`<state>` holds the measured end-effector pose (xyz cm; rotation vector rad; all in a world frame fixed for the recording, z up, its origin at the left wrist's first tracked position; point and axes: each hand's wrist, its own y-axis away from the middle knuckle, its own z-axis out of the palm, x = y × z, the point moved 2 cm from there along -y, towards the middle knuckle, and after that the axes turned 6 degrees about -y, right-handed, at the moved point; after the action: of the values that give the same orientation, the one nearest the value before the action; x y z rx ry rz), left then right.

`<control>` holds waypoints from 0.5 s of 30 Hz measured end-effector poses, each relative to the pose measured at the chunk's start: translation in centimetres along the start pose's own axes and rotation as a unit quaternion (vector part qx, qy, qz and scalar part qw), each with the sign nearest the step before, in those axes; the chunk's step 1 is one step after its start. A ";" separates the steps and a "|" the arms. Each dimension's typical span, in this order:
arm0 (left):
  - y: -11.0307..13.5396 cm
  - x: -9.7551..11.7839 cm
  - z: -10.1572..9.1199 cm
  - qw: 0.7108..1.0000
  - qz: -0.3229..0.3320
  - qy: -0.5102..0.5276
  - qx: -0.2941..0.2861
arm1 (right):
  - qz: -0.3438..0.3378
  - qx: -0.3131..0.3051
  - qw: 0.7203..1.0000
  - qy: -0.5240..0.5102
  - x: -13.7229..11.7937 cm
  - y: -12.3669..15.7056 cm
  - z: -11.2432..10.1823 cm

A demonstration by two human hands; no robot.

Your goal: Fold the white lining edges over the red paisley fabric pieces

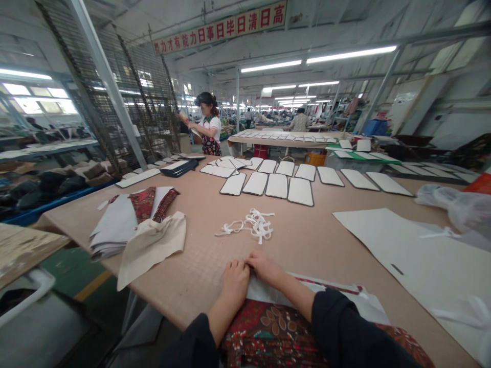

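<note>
Both hands meet at the near side of the table, fingertips close together at the upper left corner of a white-backed fabric piece (337, 289). My left hand (236, 278) is closed at that corner, its fingers curled. My right hand (264, 268) pinches the edge beside it; the exact grip is hidden by the fingers. Red-and-brown patterned fabric (268, 332) lies gathered in folds below my forearms. Just beyond my hands, a loose tangle of white tape (258, 225) rests on the tabletop (195, 225).
Left of me lie stacked pale pieces (111, 225) and a beige cloth (161, 245). White, dark-edged panels (301, 191) line the far side. A large white sheet (414, 260) and clear plastic (448, 204) occupy the right. Another person (209, 128) stands beyond the table, beside a mesh rack (141, 92).
</note>
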<state>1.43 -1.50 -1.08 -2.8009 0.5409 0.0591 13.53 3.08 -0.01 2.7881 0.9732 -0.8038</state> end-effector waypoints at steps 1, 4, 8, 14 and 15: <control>0.0 0.0 0.0 1.000 0.001 0.000 -0.002 | -0.010 0.005 0.999 0.033 -0.2 0.2 -0.1; 0.1 -0.1 0.1 1.000 -0.002 -0.001 0.010 | -0.019 0.023 0.994 0.103 -0.1 0.8 -0.4; 0.2 -0.4 0.5 0.999 -0.022 0.034 0.023 | 0.037 0.048 0.994 0.086 0.7 1.7 -0.7; 0.2 -1.2 0.7 0.989 -0.073 0.127 0.022 | 0.162 0.015 0.984 0.074 1.2 2.6 -0.7; 0.2 -1.2 0.6 0.988 -0.077 0.132 0.021 | 0.178 0.013 0.982 0.064 1.2 2.5 -0.9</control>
<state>0.21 -1.08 -1.58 -2.8145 0.3764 -0.3550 16.20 1.98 -0.07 2.9394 0.4529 -0.5961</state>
